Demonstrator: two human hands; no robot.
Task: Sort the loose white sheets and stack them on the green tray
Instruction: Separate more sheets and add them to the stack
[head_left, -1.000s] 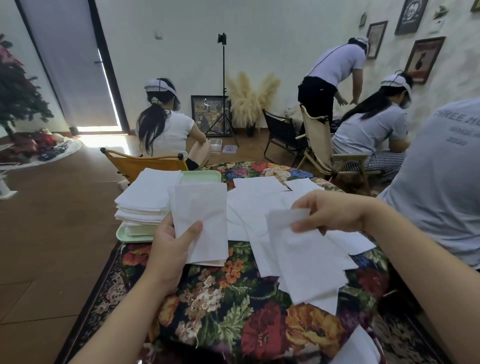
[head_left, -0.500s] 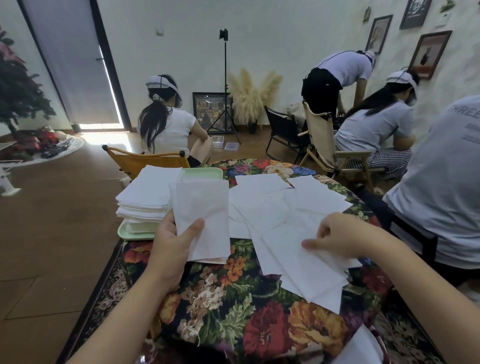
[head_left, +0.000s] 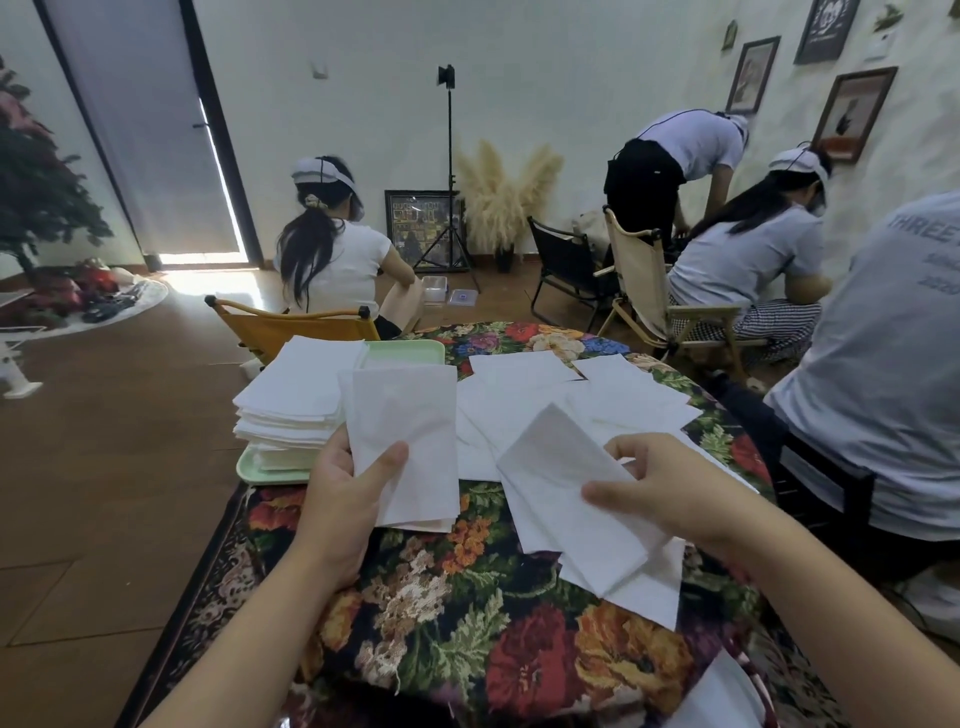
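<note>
The left hand (head_left: 345, 480) held a small bundle of white sheets (head_left: 402, 441) upright, thumb pressed across the front and fingers behind, so its grip was closed on that bundle. The bundle stood just in front of the stack (head_left: 296, 395) already piled on the green tray (head_left: 260, 467), which sat at the left edge of the table (head_left: 467, 649) with its flowered cloth. The stack covered most of the tray; a strip of bare green showed at the far end and at the near corner.

The right hand (head_left: 660, 483) pinched one single sheet (head_left: 566, 493) between thumb and curled fingers, lifting its near edge off the table so that the sheet tilted up toward the left. Under and behind it lay the loose sheets (head_left: 545, 395), overlapping one another across the middle and right of the table. One more white sheet (head_left: 722, 696) showed at the bottom right edge.

Beyond the table, several people in white tops sat or bent over with their backs turned, near folding chairs (head_left: 644, 280) and a tripod (head_left: 449, 171).
</note>
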